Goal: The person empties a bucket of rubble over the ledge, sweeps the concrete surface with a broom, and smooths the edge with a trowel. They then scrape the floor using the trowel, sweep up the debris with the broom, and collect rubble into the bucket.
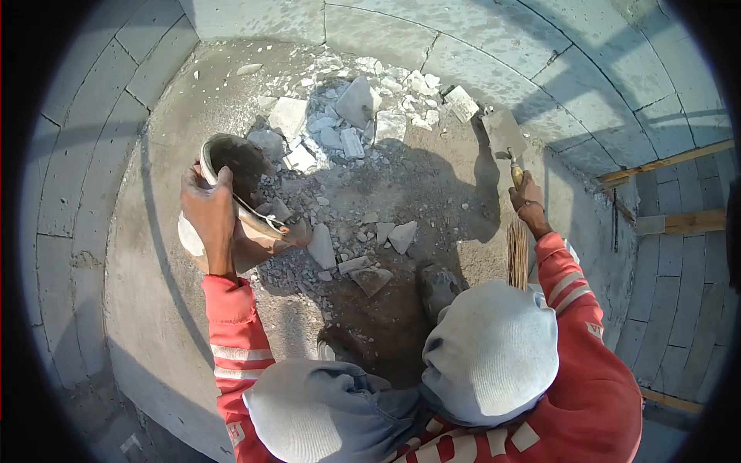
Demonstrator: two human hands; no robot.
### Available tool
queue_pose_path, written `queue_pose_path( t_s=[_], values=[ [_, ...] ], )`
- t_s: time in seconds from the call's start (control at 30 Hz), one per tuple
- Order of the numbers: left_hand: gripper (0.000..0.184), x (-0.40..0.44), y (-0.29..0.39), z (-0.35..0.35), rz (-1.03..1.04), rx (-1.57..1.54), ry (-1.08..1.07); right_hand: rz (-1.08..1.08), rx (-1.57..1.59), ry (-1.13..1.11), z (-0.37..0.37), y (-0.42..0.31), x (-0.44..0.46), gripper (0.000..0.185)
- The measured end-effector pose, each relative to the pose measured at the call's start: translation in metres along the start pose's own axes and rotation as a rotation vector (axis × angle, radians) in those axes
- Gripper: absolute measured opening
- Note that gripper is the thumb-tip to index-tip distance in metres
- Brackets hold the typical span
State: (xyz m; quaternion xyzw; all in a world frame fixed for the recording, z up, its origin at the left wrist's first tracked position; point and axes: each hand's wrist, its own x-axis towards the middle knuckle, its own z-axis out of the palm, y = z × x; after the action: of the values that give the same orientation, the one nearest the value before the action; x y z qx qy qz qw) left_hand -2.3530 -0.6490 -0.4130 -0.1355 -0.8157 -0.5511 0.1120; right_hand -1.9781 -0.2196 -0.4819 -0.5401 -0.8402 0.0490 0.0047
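My left hand (pixel 210 210) is closed on the rim of a worn bucket (pixel 207 166), which is tipped on its side with its mouth toward the rubble. Bits of grey debris lie at its lower lip. Out to the right, my right hand (pixel 529 202) is wrapped round the handle of a trowel (pixel 505 133). Its flat, squarish blade is near the foot of the block wall; I cannot tell whether it touches the floor. Beneath my right wrist is a bundle of thin sticks (pixel 517 251), perhaps a broom, partly hidden by my knee.
A heap of broken white block pieces (pixel 359 104) lies ahead on the dusty floor (pixel 174 293). Smaller chunks (pixel 370 279) are scattered nearer my feet. A curved-looking grey block wall (pixel 478 69) rises in front, and wooden battens (pixel 695 221) stand out at the right.
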Motion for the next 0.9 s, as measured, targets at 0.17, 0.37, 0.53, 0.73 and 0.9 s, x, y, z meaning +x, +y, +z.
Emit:
queue_pose_path(
  t_s=[0.17, 0.37, 0.53, 0.73, 0.9],
  values=[
    [0.019, 0.001, -0.004, 0.009, -0.005, -0.044, 0.037, 0.205, 0.144, -0.128, 0.052, 0.078, 0.097, 0.043],
    [0.011, -0.002, 0.022, 0.039, -0.144, -0.091, 0.164, 0.178, 0.217, -0.075, 0.056, 0.006, 0.084, 0.05],
    [0.01, -0.013, 0.04, 0.06, -0.18, -0.02, 0.084, -0.119, 0.239, -0.282, 0.039, -0.064, 0.02, 0.053],
    [0.017, -0.014, 0.055, 0.087, -0.154, 0.006, 0.186, -0.388, 0.34, -0.448, 0.058, -0.209, -0.034, 0.059],
    [0.016, -0.014, 0.049, 0.089, -0.186, 0.084, 0.241, -0.625, 0.205, -0.532, 0.027, -0.241, -0.095, 0.051]
  ],
)
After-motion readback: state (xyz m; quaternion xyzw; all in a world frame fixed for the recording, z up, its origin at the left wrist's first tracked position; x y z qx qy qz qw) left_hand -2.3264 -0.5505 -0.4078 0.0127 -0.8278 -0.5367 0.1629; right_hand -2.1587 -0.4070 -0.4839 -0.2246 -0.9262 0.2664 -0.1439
